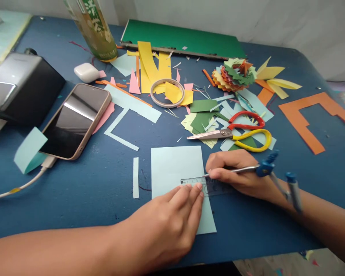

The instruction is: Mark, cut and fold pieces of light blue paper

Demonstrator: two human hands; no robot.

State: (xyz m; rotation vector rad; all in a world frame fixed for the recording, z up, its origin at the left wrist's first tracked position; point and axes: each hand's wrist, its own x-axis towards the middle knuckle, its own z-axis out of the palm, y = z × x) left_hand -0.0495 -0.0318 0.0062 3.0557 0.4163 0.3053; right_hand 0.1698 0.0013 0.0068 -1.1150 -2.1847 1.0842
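Observation:
A pale blue sheet of paper [176,163] lies on the blue table in front of me. Across it rests a clear plastic ruler [215,188], its right part reaching past the paper's edge. My left hand [172,218] presses the ruler down with closely bunched fingertips, covering part of it and the sheet. In my right hand [235,170] is a drawing compass [266,168], pinched near its metal point. That point touches down by the ruler's upper edge, near the right side of the paper. The compass's other leg hangs over my wrist.
Red-and-yellow scissors [232,132] lie on paper scraps beyond my right hand. Behind are a tape roll [153,96], a folded-paper ring [235,74], a green board [184,38] and a bottle [94,30]. A phone [76,119] and an orange cutout [296,105] flank the scraps.

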